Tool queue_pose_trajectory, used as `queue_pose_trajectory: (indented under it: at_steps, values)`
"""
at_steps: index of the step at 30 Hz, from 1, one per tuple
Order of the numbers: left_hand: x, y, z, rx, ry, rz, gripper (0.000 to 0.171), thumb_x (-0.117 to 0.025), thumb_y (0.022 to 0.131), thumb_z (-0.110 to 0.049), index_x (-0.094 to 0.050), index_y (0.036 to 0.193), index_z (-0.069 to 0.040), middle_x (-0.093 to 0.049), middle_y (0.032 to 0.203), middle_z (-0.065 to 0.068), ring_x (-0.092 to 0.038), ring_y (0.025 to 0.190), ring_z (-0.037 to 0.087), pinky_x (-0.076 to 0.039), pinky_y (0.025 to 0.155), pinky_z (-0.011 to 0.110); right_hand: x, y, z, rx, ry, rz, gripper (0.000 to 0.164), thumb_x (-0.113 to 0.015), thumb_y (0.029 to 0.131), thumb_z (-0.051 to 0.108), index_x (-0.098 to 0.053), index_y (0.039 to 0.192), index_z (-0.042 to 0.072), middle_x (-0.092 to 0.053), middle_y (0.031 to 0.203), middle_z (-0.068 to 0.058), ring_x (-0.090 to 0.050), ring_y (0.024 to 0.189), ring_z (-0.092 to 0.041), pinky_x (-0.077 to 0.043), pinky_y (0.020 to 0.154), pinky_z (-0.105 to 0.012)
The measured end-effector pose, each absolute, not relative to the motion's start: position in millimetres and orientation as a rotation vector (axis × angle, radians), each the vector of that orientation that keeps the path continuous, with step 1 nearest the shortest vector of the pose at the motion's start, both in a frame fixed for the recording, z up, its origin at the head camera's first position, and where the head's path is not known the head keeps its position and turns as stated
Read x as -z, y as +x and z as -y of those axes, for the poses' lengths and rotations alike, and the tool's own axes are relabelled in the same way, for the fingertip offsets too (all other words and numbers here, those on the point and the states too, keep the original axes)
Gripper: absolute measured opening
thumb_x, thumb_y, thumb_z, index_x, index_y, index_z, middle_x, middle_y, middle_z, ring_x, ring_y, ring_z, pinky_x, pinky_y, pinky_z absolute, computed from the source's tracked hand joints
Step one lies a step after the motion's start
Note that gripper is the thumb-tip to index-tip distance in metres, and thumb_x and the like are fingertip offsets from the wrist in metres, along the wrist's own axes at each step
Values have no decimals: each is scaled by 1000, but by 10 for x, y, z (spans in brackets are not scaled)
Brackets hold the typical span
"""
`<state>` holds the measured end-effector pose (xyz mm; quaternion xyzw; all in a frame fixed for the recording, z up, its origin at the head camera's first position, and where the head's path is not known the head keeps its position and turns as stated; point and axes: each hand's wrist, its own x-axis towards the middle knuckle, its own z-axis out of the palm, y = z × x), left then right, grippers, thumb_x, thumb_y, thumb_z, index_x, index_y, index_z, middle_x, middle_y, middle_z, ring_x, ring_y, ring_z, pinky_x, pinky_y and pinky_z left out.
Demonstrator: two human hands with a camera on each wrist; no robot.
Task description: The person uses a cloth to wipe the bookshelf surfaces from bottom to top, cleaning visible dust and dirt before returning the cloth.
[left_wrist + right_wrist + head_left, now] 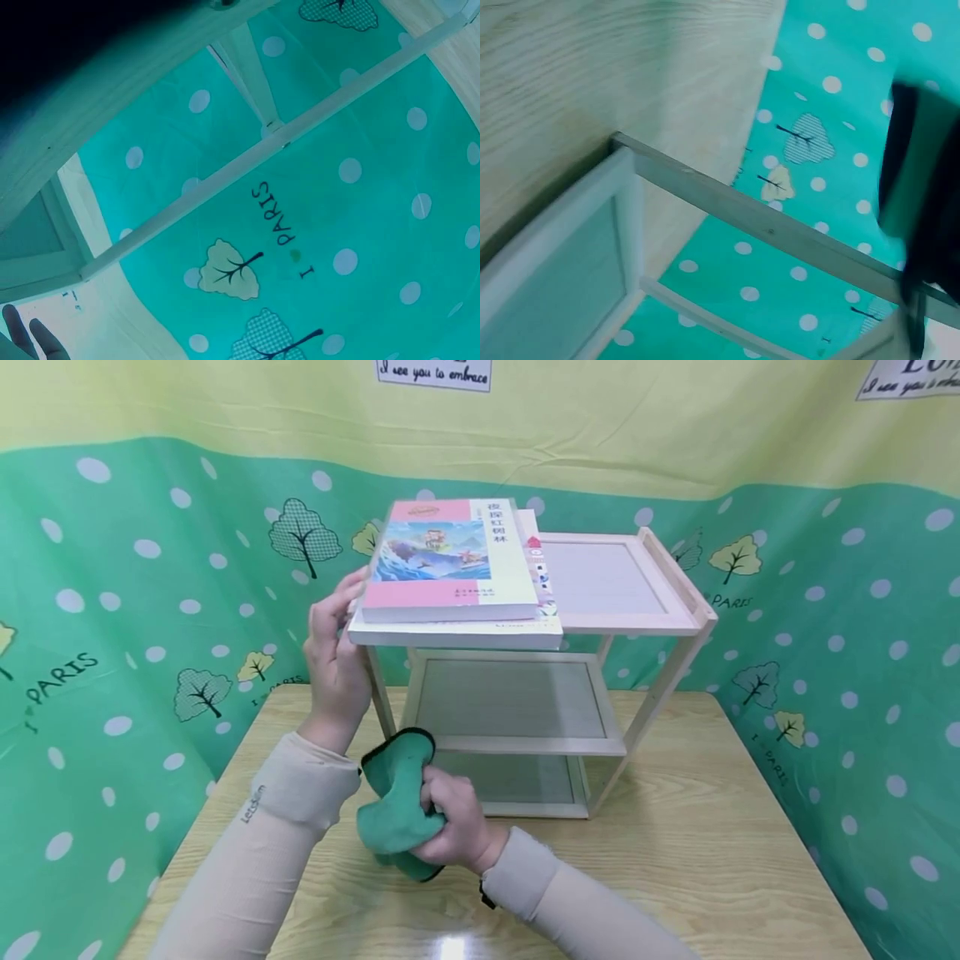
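Note:
A small three-tier wooden shelf (517,745) stands on the table, and my left hand (335,664) grips its upper left side, right beside the books. A book (450,594) with a pink and white cover lies on a larger white-edged book (457,635) on the top tier. Part of my left fingers is hidden behind the books. My right hand (457,818) holds a bunched green cloth (397,793) with dark edging, low at the shelf's front left leg. In the right wrist view the cloth (919,165) shows blurred at the right edge.
The wooden table (675,852) extends around the shelf. A green and yellow curtain (112,610) with dots and trees hangs behind and at both sides. The shelf's right side rail (678,572) rises beside the top panel (600,577).

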<state>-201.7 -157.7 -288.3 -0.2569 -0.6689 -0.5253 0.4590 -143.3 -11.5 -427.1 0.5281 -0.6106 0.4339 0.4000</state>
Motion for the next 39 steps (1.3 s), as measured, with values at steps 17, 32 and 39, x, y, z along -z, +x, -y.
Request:
queue_pose_trajectory:
  at_steps: [17, 32, 39]
  values:
    - [2864, -2007, 1557, 1278, -621, 1648, 37, -36, 92, -11, -52, 121, 5, -59, 138, 15, -53, 133, 25, -47, 106, 32, 4741, -1359, 136, -1307, 1158, 2119, 33, -70, 72, 2, -39, 74, 11, -38, 65, 3, -36, 61, 0, -33, 57, -6]
    - [2895, -1996, 1571, 1275, -615, 1670, 37, -36, 93, -11, -51, 124, 4, -57, 141, 15, -50, 136, 24, -45, 109, 34, 4646, -1382, 360, -1856, 356, 2371, 28, -66, 89, 27, -56, 108, 9, -64, 103, -7, -58, 87, -13, -50, 75, -26]
    - [2877, -1996, 1555, 1300, -624, 1650, 36, -36, 94, -9, -51, 123, 5, -57, 140, 16, -50, 136, 24, -45, 110, 36, 4661, -1427, 437, -2041, 316, 2315, 42, -64, 94, 29, -49, 129, 11, -60, 122, -6, -59, 106, -16, -51, 92, -33]
